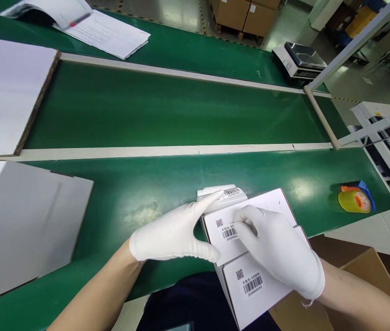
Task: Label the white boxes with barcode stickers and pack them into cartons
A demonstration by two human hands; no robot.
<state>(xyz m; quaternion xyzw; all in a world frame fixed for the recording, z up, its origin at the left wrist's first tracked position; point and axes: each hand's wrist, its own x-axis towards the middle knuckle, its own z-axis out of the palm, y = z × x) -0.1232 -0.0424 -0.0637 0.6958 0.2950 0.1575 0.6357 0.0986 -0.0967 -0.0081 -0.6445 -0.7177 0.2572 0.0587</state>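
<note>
Two white boxes with printed TS3-1000 labels sit side by side at the front edge of the green table, the upper box (267,207) and the lower box (267,294). My left hand (177,230), in a white glove, is at the left side of the upper box, thumb and fingers spread apart. My right hand (278,243), also gloved, rests over the boxes, its thumb and forefinger pinched at the edge of the upper box's label (229,232). Anything between those fingertips is too small to tell. Behind the upper box lies a white item (220,192) with a barcode sticker.
Large white boxes (25,220) stand at left. Papers (105,34) and a scale (300,59) lie on the far side. Yellow tape (352,201) is at right, a metal frame (357,43) beyond. An open cardboard box (370,271) stands at lower right.
</note>
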